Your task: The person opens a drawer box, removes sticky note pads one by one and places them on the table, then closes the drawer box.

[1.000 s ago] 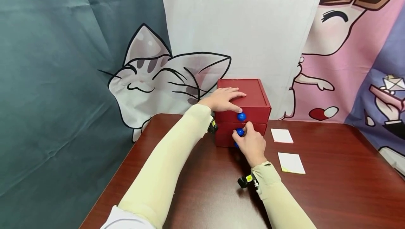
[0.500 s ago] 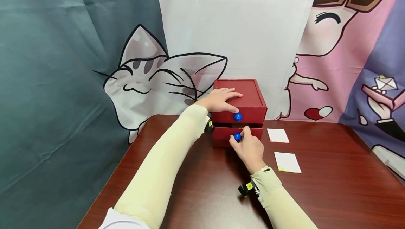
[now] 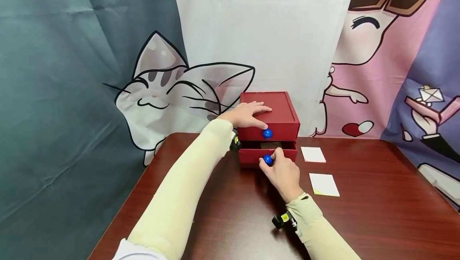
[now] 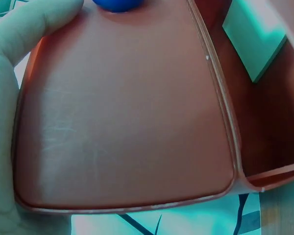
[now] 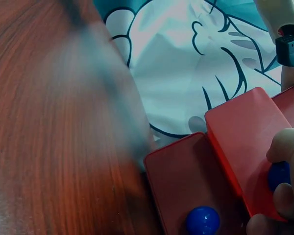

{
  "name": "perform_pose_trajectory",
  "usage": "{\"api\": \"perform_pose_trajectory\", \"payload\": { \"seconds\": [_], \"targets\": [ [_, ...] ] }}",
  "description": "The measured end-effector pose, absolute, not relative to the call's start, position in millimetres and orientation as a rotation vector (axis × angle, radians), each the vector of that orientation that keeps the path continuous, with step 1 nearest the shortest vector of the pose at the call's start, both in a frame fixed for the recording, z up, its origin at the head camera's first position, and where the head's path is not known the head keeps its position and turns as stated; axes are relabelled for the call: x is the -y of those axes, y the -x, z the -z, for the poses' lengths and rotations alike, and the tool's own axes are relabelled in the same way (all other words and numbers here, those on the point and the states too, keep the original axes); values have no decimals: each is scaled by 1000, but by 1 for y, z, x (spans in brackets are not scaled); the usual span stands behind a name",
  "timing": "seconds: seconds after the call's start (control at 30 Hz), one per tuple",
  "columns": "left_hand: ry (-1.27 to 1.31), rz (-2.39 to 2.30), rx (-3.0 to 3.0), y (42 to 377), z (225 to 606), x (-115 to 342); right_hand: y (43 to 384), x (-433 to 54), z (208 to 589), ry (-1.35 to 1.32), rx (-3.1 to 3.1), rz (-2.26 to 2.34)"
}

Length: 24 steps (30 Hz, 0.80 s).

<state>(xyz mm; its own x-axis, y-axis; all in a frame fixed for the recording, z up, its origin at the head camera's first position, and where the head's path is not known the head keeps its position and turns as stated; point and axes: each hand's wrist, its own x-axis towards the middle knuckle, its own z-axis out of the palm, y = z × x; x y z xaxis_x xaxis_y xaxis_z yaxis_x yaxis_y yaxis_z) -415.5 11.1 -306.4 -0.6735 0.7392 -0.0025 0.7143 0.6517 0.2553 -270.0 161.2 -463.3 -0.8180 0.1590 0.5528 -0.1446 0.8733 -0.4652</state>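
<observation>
A red drawer box (image 3: 273, 102) with blue ball knobs stands at the back of the table. My left hand (image 3: 244, 115) lies on its top, fingers spread, thumb down by the upper drawer's knob (image 3: 267, 133). With thumb and fingers my right hand (image 3: 282, 174) pinches the blue knob (image 3: 267, 159) of the drawer below. That drawer (image 3: 248, 157) is partly pulled out. Inside it lies a flat square pad (image 4: 252, 36), pale in the left wrist view. The right wrist view shows another, lower drawer (image 5: 186, 171) with its own blue knob (image 5: 203, 221).
Two white square paper pads (image 3: 324, 184) (image 3: 313, 154) lie on the brown wooden table (image 3: 377, 196), to the right of the box. A printed curtain (image 3: 269, 32) hangs right behind the table. Small cameras (image 3: 279, 221) sit on both wrists.
The drawer under the upper one has slid out toward me, with my right hand gripping its knob. Its inside now shows. My left hand has stayed on the box top.
</observation>
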Motion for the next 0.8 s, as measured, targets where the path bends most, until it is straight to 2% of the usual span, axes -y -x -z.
{"api": "perform_pose_trajectory", "payload": {
  "seconds": [0.8],
  "targets": [
    [-1219,-360,-2771,415,309,-9,249,-160,460,-128,2420,-487]
  ]
}}
